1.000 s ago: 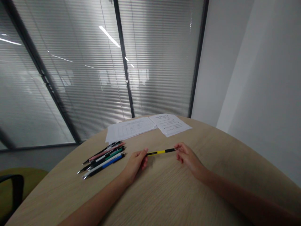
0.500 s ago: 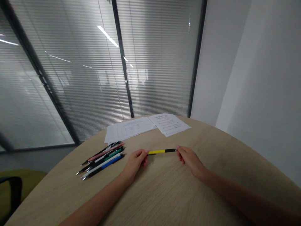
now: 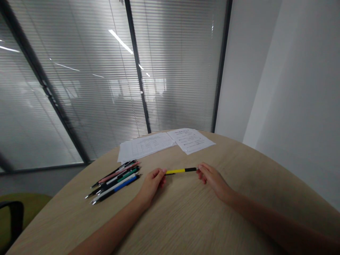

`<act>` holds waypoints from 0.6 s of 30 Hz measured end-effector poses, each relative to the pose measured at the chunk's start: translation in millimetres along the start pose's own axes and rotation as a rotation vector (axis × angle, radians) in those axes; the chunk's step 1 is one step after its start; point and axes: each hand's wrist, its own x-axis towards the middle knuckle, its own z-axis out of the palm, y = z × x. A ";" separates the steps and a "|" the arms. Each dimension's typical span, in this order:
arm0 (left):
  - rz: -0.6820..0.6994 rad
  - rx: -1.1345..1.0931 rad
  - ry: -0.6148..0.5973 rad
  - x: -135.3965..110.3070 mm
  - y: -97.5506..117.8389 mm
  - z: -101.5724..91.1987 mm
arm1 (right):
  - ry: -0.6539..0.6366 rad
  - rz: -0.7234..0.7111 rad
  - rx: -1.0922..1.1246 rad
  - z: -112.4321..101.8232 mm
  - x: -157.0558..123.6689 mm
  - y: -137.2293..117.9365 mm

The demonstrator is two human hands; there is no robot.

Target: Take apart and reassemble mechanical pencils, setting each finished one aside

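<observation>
A yellow pen (image 3: pixel 176 171) with a black grip lies level between my two hands, just above the table. My left hand (image 3: pixel 153 182) is closed on its left end, thumb on top, and the fingers cover that end. At the black end, my right hand (image 3: pixel 212 179) pinches the tip between thumb and fingers. A thin dark piece, perhaps the clip or a shadow, shows under the yellow barrel near my left fingers. Left of my left hand lies a group of several pens (image 3: pixel 117 181) with blue, green, pink, white and black barrels.
Printed paper sheets (image 3: pixel 146 146) lie toward the far edge of the round wooden table (image 3: pixel 180 219), with another printed sheet (image 3: pixel 191 141) overlapping at their right. A green chair (image 3: pixel 33 205) with a black armrest stands at lower left. Glass panels with blinds rise behind the table.
The fingers of my right hand have shifted slightly at the pen's tip. The pen and my left hand keep nearly the same place; the view has moved a little.
</observation>
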 end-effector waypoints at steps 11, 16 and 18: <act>0.131 0.099 0.047 -0.5 0.3 -3.1 | 0.030 -0.009 -0.027 0.3 0.8 0.8; 0.087 0.027 0.097 -0.2 1.7 -3.5 | 0.018 -0.023 0.059 1.2 0.6 -1.7; 0.080 0.016 0.104 0.3 1.3 -3.5 | 0.024 -0.023 0.071 1.8 0.3 -3.2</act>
